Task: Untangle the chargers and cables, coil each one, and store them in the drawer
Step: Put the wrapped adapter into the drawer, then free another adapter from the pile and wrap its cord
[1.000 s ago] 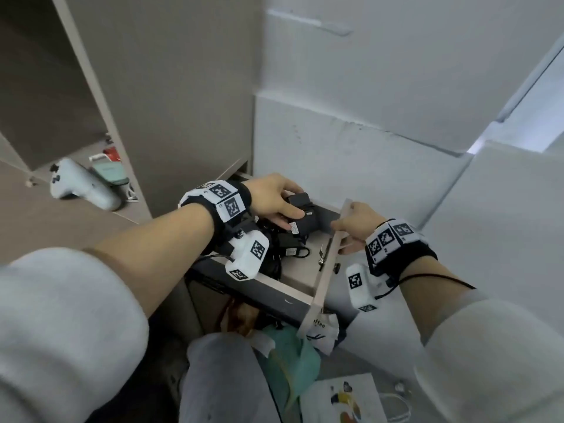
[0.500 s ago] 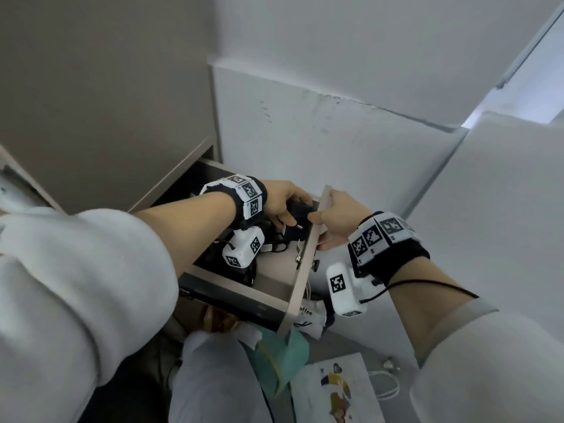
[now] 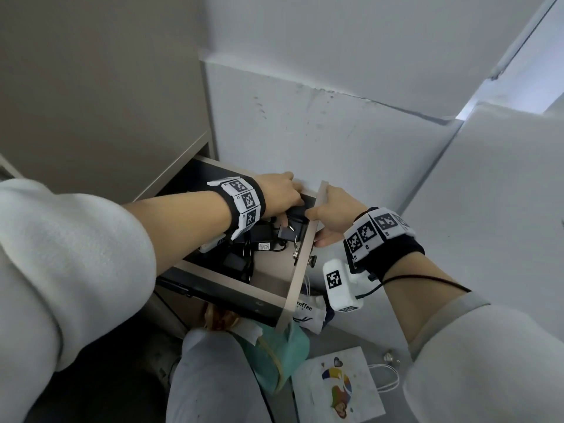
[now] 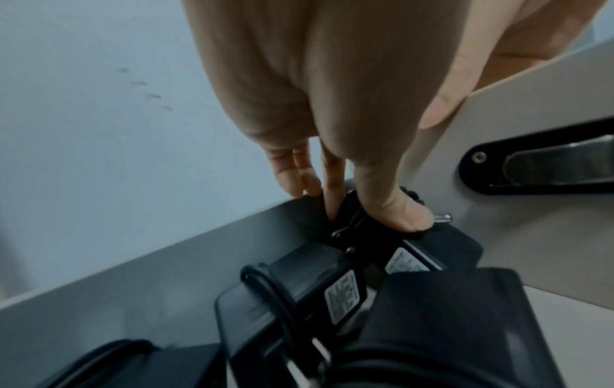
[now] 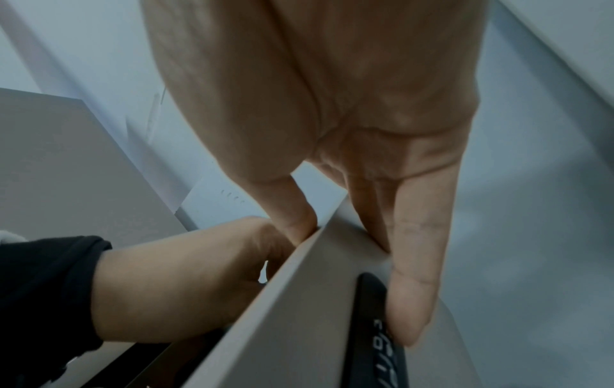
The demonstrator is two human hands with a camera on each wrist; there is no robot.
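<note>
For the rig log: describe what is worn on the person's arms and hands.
Both hands are bare. Each wrist carries a black band ringed with white tiles printed with black square codes, and a white camera block with the same code hangs under it. A thin black cable runs up the right forearm. The sleeves are pale grey, pushed up.

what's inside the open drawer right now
Several black chargers with black cables lie in the drawer. The left hand presses one into the far corner, hiding what lies under it and the forearm.
</note>
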